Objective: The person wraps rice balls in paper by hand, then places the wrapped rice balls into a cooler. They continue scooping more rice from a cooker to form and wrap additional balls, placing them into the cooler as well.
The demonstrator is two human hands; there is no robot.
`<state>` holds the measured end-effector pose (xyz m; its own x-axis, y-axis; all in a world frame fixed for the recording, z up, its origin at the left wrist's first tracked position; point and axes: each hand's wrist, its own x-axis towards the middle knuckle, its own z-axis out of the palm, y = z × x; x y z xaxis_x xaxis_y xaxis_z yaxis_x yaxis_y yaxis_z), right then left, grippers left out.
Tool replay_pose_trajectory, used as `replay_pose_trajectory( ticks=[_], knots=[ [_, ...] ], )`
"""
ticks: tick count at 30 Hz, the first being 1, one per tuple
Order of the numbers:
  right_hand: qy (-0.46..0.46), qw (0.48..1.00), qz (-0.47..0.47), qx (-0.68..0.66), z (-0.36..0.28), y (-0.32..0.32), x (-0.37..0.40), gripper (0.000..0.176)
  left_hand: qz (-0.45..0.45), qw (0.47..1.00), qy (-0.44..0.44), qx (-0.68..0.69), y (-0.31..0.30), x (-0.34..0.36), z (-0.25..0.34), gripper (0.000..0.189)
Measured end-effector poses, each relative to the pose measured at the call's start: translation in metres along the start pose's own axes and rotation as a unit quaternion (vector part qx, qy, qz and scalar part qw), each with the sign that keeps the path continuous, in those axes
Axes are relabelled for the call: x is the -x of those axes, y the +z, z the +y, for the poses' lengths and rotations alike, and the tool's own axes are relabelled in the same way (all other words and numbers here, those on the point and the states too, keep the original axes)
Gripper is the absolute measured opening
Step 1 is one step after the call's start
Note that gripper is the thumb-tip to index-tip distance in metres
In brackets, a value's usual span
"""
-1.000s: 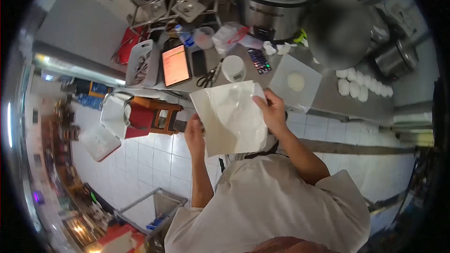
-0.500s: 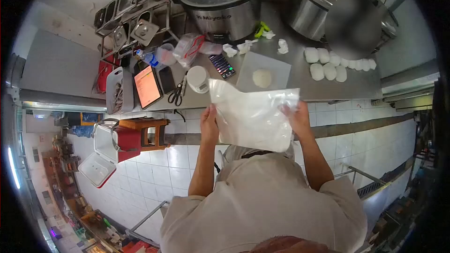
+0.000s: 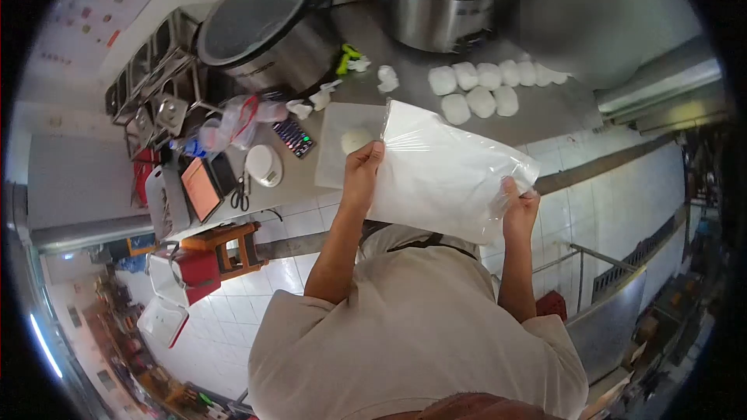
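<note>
A white, shiny plastic bag (image 3: 447, 171), flat and creased, is stretched between my two hands in front of the table edge. My left hand (image 3: 362, 173) pinches its left side, thumb on top. On the right, my right hand (image 3: 520, 206) grips the lower right corner, where the clear film bunches up. Just beyond my left hand lies a pale square sheet (image 3: 331, 128) with a round white piece (image 3: 355, 141) on it, partly covered by the hand and bag.
On the metal table stand a big cooker (image 3: 268, 31) and another steel cooker (image 3: 443, 8). Rows of white rounded packets (image 3: 481, 99) lie at the right. A white kitchen scale (image 3: 264, 166), phone (image 3: 292, 138), scissors (image 3: 240, 194) and tablet (image 3: 202, 189) sit at the left.
The view has turned, so the table things appear further left. The bag has tilted, its right side now lower, and my right hand has shifted down to its corner.
</note>
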<state>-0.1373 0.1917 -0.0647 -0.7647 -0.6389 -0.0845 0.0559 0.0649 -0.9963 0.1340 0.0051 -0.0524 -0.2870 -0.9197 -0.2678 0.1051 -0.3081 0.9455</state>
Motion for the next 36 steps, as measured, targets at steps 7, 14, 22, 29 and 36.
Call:
replay_pose_trajectory(
  ticks=[7, 14, 22, 29, 36],
  knots=[
    [0.041, 0.992, 0.116, -0.017, -0.064, -0.089, -0.044, 0.025, -0.011, 0.992, 0.102, -0.079, 0.005, 0.001, 0.034, 0.039],
    [-0.090, 0.991, 0.064, 0.076, -0.096, -0.005, -0.055, 0.021, -0.172, 0.925, 0.222, -0.256, 0.199, 0.035, 0.043, 0.031],
    [-0.196, 0.970, 0.042, 0.139, -0.093, 0.021, -0.065, 0.017, -0.236, 0.852, 0.187, -0.427, 0.198, 0.019, 0.050, 0.028],
    [-0.273, 0.922, 0.056, 0.270, -0.085, 0.000, -0.084, 0.018, -0.110, 0.843, 0.285, -0.443, 0.168, -0.007, 0.037, 0.012],
    [-0.294, 0.911, 0.017, 0.287, -0.074, -0.029, -0.081, 0.026, -0.025, 0.818, 0.303, -0.489, 0.140, -0.011, 0.045, 0.013]
  ],
)
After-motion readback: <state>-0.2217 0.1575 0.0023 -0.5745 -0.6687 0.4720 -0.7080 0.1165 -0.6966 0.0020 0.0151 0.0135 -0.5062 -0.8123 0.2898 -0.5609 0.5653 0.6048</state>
